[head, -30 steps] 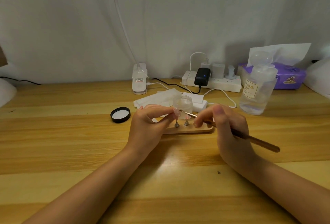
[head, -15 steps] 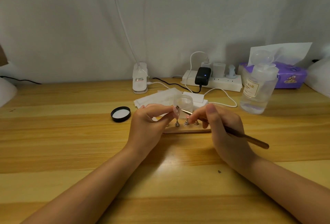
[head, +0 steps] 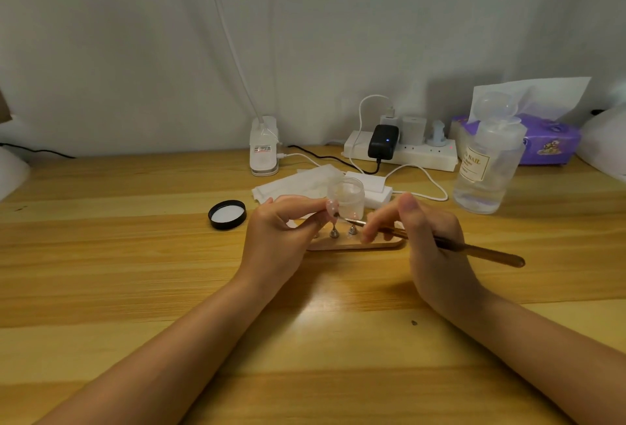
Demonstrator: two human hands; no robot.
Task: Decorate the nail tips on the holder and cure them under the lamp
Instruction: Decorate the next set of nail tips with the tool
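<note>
While the left hand (head: 281, 231) pinches a pale pink nail tip (head: 331, 206) between thumb and forefinger just above the wooden holder (head: 352, 244), the right hand (head: 426, 235) grips a slim brown brush (head: 474, 249), its fingers curled round the shaft, and the brush's dark point touches the tip. That tip sits on a small metal stand, raised a little over the holder's left half, glossy and rounded (any pattern on it is too small to make out). Two silver stands (head: 343, 230) show on the holder between the hands; others, if any, are hidden by fingers. The holder itself is one flat, light wood slab with rounded ends, lying on the table (head: 135, 272). Just behind the holder stands one clear jar (head: 347, 195), open; its black lid (head: 227, 214) lies left of the holder. One clear bottle (head: 484, 167) stands well to the holder's right, and one white power strip (head: 403, 151) lies far behind it.
</note>
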